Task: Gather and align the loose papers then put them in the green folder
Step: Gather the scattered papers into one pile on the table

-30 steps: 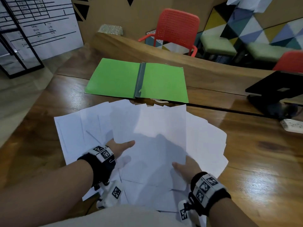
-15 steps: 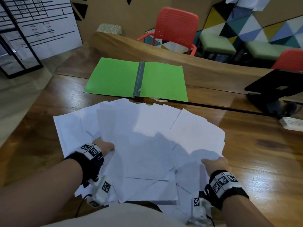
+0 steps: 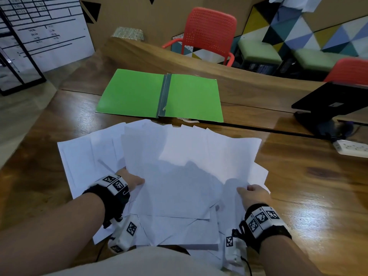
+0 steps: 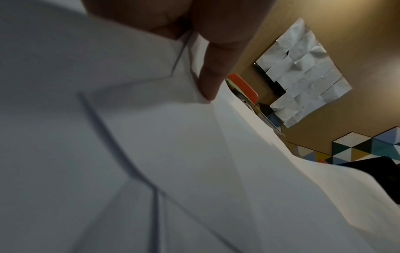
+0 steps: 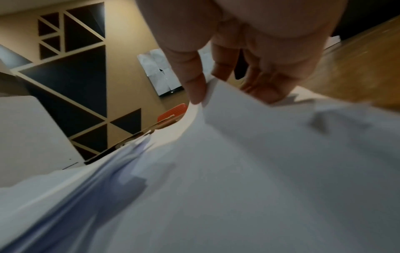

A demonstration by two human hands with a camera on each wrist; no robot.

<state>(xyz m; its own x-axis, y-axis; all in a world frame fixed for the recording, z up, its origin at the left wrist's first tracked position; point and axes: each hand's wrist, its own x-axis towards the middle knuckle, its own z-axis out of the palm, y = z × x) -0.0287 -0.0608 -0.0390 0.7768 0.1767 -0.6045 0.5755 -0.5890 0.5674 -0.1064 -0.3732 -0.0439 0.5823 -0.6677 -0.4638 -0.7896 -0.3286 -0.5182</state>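
We see a long wooden counter (image 3: 298,196) carrying everything in reach. Across its near half lies a wide fan of loose white papers (image 3: 179,166), overlapping at many angles, the nearest sheets reaching the counter's edge by our lap. Just beyond the papers' far edge lies the green folder (image 3: 139,92), opened flat with its grey spine running down the middle; the papers' far tips come close to it but we cannot tell whether they touch. Off to the right, well apart from the papers, a black laptop (image 3: 328,104) sits on a stand, and a white power strip (image 3: 350,148) lies just in front of it. A red chair (image 3: 209,30) stands behind the counter.

The left hand (image 3: 129,179) sits at the left side of the pile; in the left wrist view its fingers (image 4: 210,77) go under a lifted sheet with the thumb on top, pinching the papers. The right hand (image 3: 253,193) sits at the pile's right side; in the right wrist view its fingers (image 5: 194,85) curl round the raised edge of the papers, thumb on one face and the others behind.
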